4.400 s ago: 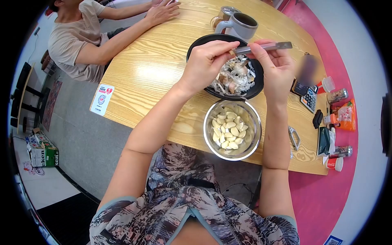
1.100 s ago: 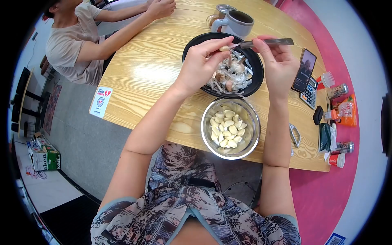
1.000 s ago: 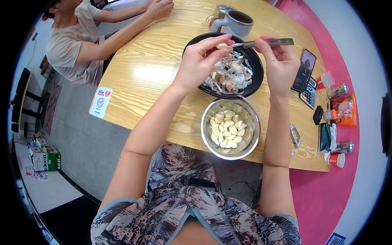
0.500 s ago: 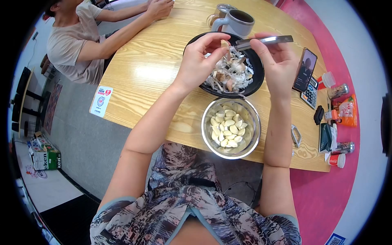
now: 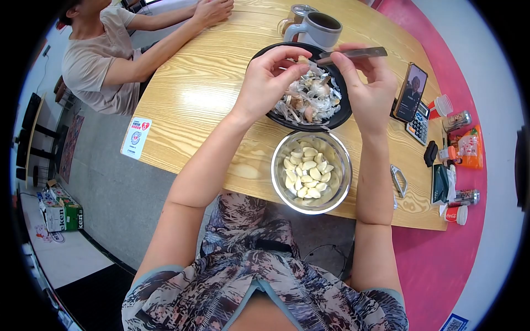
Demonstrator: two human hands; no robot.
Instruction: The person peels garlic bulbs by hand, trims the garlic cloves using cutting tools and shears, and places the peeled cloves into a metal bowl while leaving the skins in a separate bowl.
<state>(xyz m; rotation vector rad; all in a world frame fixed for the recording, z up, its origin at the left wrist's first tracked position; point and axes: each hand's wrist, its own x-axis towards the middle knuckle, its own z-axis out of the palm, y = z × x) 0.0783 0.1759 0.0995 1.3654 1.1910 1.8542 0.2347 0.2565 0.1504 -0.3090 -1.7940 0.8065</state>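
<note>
Between the thumb and forefinger of my left hand [image 5: 266, 83] is a garlic clove [image 5: 303, 59], held over the black plate [image 5: 346, 110]. My right hand [image 5: 371, 91] is closed around a small knife [image 5: 361, 53], its handle pointing right and its tip end near the clove. Whether the blade touches the clove I cannot tell. Papery garlic skins [image 5: 314, 96] and a few unpeeled cloves lie heaped on the plate. Closer to my body stands a steel bowl [image 5: 281, 185] with several peeled garlic cloves [image 5: 310, 171] in it.
A grey mug [image 5: 323, 34] and a glass jar [image 5: 292, 19] stand behind the plate. To the right are a propped phone [image 5: 413, 94], a calculator [image 5: 418, 124], a bottle opener [image 5: 398, 181] and small jars. Another person's forearms [image 5: 171, 41] rest on the table at the left.
My right hand and the knife have shifted slightly left, and the knife has tilted so its side looks darker. My left hand keeps its pinch on the clove, nearly in place.
</note>
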